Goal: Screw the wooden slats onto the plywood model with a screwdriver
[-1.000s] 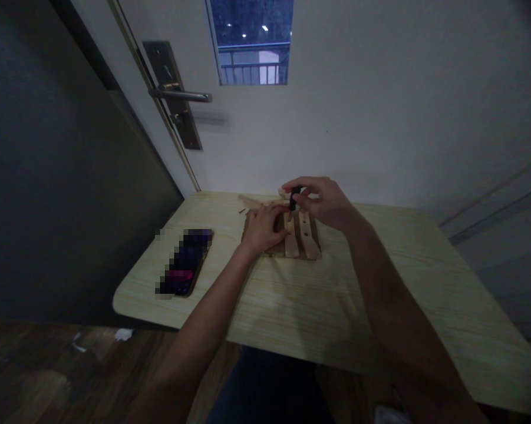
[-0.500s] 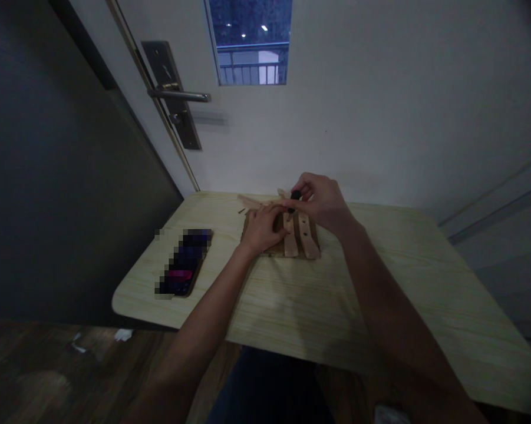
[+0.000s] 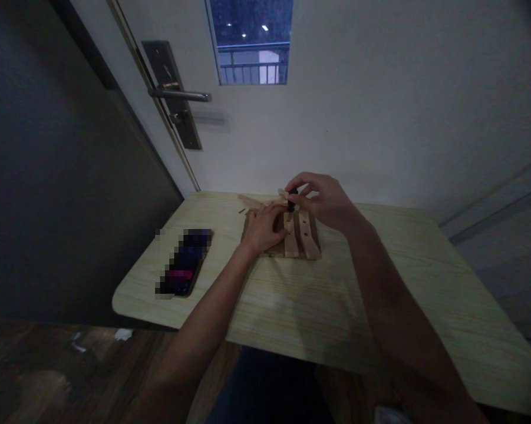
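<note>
My right hand (image 3: 325,197) grips the black handle of a small screwdriver (image 3: 292,201) between thumb and fingers. Its tip points down at the upper end of a pale wooden strip (image 3: 290,246) lying on a brown board (image 3: 297,238). My left hand (image 3: 264,228) is closed over the board's left part, the thumb against the strip's edge and the fingers near its top; it hides much of the board. To the right lies a second wooden strip (image 3: 308,242) with dark holes or screw heads in it.
Thin wooden pieces (image 3: 251,201) and a small dark screw-like thing (image 3: 241,211) lie behind the board. A phone (image 3: 184,265) rests on the left of the wood-grain table (image 3: 265,312). The white door (image 3: 358,106) with a metal handle (image 3: 181,95) stands directly behind the table.
The screwdriver has turned more upright, and my right hand's fingers have shifted round its handle, the index finger now higher. My left hand and the board have stayed in place.
</note>
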The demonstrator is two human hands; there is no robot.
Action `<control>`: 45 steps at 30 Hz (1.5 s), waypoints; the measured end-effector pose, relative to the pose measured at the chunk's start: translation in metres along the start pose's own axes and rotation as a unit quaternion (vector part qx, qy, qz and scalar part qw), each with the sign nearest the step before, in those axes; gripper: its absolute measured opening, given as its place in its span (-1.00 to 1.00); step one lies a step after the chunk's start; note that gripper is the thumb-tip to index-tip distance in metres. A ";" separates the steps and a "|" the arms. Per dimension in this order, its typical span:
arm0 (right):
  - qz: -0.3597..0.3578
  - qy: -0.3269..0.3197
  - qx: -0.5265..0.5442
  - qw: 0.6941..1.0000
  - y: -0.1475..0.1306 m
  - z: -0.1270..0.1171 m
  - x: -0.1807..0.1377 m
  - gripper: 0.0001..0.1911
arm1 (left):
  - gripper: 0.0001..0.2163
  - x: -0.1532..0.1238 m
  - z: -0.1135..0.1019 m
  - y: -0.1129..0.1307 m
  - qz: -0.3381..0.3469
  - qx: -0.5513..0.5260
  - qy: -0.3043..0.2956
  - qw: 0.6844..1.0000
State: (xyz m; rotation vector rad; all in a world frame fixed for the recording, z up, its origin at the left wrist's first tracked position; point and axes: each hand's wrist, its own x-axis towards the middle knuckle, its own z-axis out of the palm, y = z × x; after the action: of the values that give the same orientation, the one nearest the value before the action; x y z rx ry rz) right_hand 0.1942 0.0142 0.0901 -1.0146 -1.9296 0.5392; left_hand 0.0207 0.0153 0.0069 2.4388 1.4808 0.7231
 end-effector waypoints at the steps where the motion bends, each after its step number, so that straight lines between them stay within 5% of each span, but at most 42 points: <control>1: -0.004 -0.005 -0.013 1.000 0.000 -0.001 0.000 -0.94 | -0.53 0.000 0.000 0.000 0.002 -0.003 0.000 1.000; 7: 0.000 0.027 -0.038 0.999 0.002 0.002 0.002 -0.91 | -0.53 0.000 0.002 -0.002 0.004 0.006 -0.001 1.000; 17: 0.050 0.133 -0.068 0.988 0.005 0.022 0.002 -0.55 | -0.52 0.001 -0.001 0.000 0.003 0.002 -0.006 1.000; 23: 0.026 0.089 -0.048 0.995 0.008 0.021 0.000 -0.49 | -0.51 0.000 0.000 0.000 -0.002 0.012 -0.008 1.000; 30: -0.008 -0.043 -0.060 0.997 0.018 0.013 -0.002 -0.59 | -0.46 0.000 0.000 0.001 -0.008 0.011 -0.007 1.000; 45: 0.026 -0.107 -0.127 0.986 0.013 -0.001 -0.001 -0.93 | -0.51 -0.001 -0.001 0.001 -0.005 0.004 -0.007 1.000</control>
State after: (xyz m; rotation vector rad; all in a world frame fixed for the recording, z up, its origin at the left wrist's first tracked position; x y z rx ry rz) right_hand 0.2015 0.0206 0.0809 -1.2127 -2.2095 0.4538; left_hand 0.0206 0.0141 0.0084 2.4366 1.4913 0.6969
